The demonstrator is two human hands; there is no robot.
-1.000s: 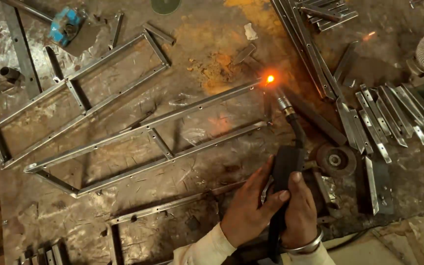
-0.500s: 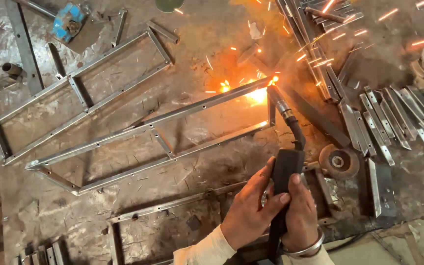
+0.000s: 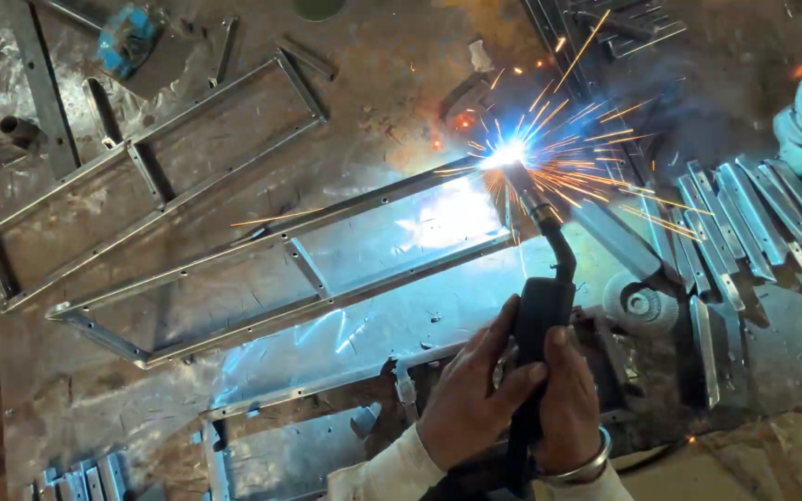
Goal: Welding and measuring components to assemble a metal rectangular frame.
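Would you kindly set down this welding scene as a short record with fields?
Left hand: left hand wrapped around the welding torch handle
Right hand: right hand gripping the same handle, metal bangle on the wrist
Torch tip: at the right end of the near steel frame, bright arc and sparks
Nearby: second steel frame beyond; flap disc and cut steel strips to the right

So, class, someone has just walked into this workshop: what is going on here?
A person grips a black welding torch with both hands, left hand and right hand wrapped around its handle. Its tip meets the far right corner of a long metal frame lying on the steel table, throwing a bright blue-white arc and sparks. A second frame lies beyond.
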